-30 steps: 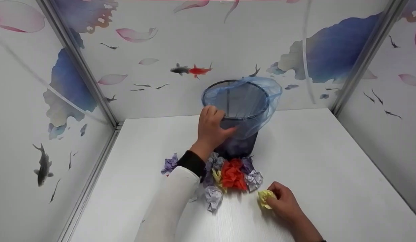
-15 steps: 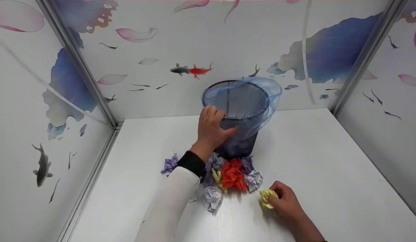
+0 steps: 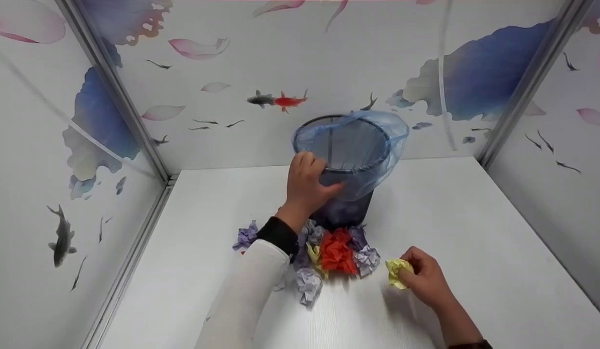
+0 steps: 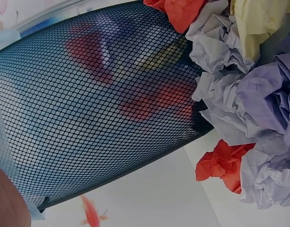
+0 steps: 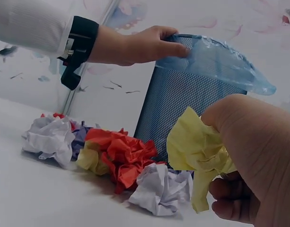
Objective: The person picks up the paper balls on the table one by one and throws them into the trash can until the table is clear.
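Observation:
A black mesh wastebasket point(image 3: 346, 212) stands near the back wall, its rim draped with a thin blue plastic bag point(image 3: 397, 145). My left hand point(image 3: 306, 184) grips the rim at the front left, fingers over the edge and thumb outside. Between the thumb and fingers of my right hand point(image 3: 428, 280) is a crumpled yellow paper ball point(image 3: 397, 274), held above the table to the right of the pile. The right wrist view shows the yellow paper point(image 5: 194, 142) close up. Through the mesh point(image 4: 102, 99), the left wrist view shows blurred red, yellow and pale shapes inside.
Several crumpled paper balls lie at the basket's foot, among them a red one point(image 3: 338, 252), a white one point(image 3: 308, 286) and a purple one point(image 3: 245, 236). My left forearm partly hides the pile. Printed panels point(image 3: 222, 140) with metal posts point(image 3: 130, 111) enclose the table.
My right hand has moved up and to the right with the yellow paper ball, farther from the pile. My left hand and the basket stay in place.

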A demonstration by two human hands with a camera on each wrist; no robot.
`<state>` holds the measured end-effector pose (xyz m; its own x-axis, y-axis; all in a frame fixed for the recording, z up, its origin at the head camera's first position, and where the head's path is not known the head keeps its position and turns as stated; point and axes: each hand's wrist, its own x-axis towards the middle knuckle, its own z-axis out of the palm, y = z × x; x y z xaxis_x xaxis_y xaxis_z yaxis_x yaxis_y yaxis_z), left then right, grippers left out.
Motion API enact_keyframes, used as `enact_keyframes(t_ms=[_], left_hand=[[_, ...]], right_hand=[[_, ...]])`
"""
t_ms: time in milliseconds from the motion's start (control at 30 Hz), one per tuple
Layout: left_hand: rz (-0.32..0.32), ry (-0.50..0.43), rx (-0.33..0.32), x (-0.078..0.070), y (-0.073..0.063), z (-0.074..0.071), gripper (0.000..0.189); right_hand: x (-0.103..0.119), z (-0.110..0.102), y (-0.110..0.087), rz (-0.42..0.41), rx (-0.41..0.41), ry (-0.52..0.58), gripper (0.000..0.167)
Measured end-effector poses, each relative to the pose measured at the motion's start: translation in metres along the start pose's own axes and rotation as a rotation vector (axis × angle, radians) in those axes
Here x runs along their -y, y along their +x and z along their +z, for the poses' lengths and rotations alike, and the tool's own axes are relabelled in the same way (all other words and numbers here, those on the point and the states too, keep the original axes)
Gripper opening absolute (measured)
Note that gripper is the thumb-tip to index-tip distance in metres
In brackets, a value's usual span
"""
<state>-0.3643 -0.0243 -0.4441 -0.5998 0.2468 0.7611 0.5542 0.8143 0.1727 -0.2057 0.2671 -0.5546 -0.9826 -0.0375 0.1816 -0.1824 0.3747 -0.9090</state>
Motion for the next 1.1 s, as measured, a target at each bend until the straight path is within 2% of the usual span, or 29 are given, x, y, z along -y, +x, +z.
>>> enact_keyframes(t_ms=[300, 500, 633, 867, 1100], left_hand=[[-0.012, -0.009, -0.001, -0.001, 0.001, -0.002, 0.058], [0.003, 0.004, -0.009, 0.000, 0.001, 0.000, 0.059], [-0.006, 0.002, 0.008, 0.000, 0.000, 0.000, 0.059], [-0.012, -0.010, 0.018, 0.000, 0.000, 0.002, 0.057], [-0.012, -0.015, 0.004, 0.000, 0.000, 0.001, 0.057]], right_hand=[[0.052, -0.026, 0.028, -0.153, -0.031, 0.066, 0.011], [0.093, -0.047, 0.057, -0.306, -0.096, 0.066, 0.017], [0.124, -0.060, 0.077, -0.372, -0.132, -0.002, 0.016], [0.175, -0.073, 0.114, -0.428, -0.163, -0.170, 0.005], [0.213, -0.073, 0.152, -0.433, -0.115, -0.272, 0.016]])
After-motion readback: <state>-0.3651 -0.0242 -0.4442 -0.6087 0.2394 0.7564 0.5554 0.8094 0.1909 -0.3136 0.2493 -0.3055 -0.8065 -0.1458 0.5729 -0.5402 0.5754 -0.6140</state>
